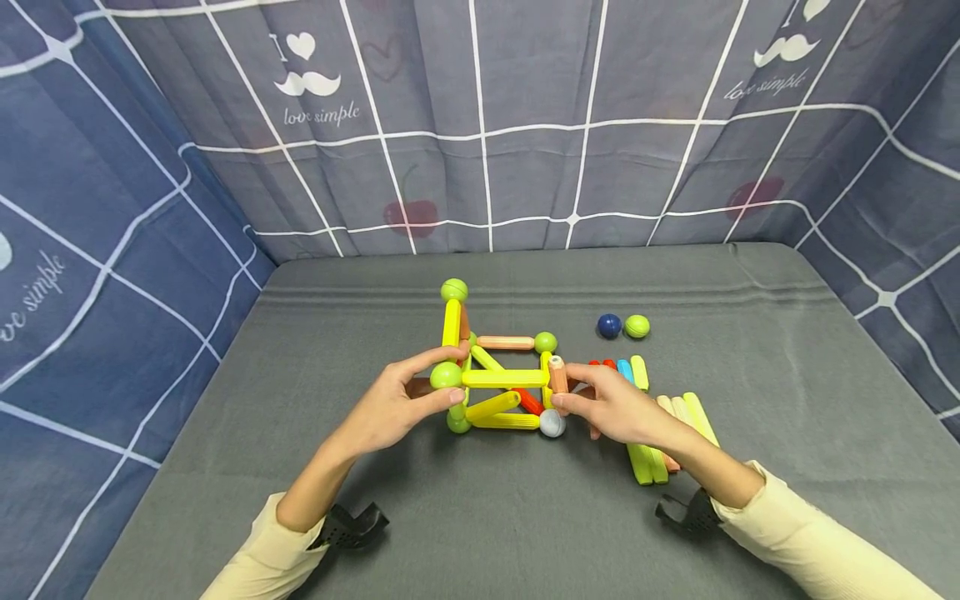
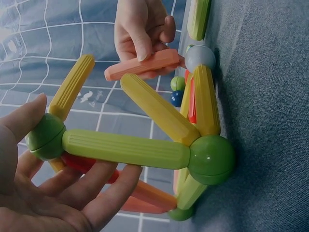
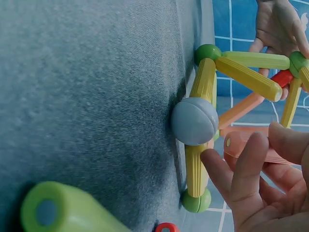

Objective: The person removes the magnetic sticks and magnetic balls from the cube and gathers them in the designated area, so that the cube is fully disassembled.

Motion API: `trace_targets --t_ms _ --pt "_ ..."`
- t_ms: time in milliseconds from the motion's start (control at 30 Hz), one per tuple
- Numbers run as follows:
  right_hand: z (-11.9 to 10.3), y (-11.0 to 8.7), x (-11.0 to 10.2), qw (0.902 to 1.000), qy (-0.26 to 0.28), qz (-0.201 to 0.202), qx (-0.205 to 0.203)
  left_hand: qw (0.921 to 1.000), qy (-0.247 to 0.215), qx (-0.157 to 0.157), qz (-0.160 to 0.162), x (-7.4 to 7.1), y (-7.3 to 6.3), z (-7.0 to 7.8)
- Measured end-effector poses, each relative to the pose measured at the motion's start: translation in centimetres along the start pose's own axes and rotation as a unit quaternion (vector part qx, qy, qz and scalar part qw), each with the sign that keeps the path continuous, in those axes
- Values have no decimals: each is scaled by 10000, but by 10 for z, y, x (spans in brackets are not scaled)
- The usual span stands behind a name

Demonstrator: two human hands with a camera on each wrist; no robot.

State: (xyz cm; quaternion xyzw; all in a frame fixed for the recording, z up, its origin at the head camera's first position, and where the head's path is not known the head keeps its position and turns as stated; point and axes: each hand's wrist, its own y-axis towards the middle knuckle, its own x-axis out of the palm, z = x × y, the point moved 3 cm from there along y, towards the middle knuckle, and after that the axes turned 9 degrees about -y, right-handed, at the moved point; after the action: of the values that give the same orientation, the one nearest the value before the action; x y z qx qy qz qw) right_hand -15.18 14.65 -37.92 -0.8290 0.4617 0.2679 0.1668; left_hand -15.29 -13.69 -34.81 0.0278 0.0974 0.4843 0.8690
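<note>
A frame of magnetic rods and balls stands on the table. My left hand (image 1: pixel 392 406) holds its raised near-left corner, thumb and fingers about a green ball (image 1: pixel 446 375). From that ball a light green rod (image 2: pixel 125 149) runs down to a lower green ball (image 2: pixel 211 159). A yellow rod (image 2: pixel 157 106) slants up from the lower ball with its far end free. My right hand (image 1: pixel 618 406) pinches an orange rod (image 1: pixel 558 377) between thumb and fingers. In the left wrist view, one end of this rod is close to the grey ball (image 2: pixel 199 57) at the frame's near-right corner.
Right of the frame lie several loose rods (image 1: pixel 697 418) in green, yellow and orange, partly hidden by the right hand. Behind them are a dark blue ball (image 1: pixel 609 326) and a green ball (image 1: pixel 637 326). A checked curtain (image 1: pixel 525 183) borders the grey table (image 1: pixel 480 533).
</note>
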Motion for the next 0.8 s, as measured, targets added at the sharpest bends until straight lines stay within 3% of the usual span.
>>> trace_targets --t_ms 300,467,600,800 --pt "3 -31 -16 9973 179 600 384 10000 -80 -18 24 0 0 1" --pt "15 -57 -34 9932 587 965 266 10000 -44 11 10 0 0 -1" --pt "32 -79 -52 9904 220 1335 299 10000 -19 39 2 0 0 0" --pt "63 -106 -74 9827 -577 1545 844 10000 -38 41 39 0 0 0"
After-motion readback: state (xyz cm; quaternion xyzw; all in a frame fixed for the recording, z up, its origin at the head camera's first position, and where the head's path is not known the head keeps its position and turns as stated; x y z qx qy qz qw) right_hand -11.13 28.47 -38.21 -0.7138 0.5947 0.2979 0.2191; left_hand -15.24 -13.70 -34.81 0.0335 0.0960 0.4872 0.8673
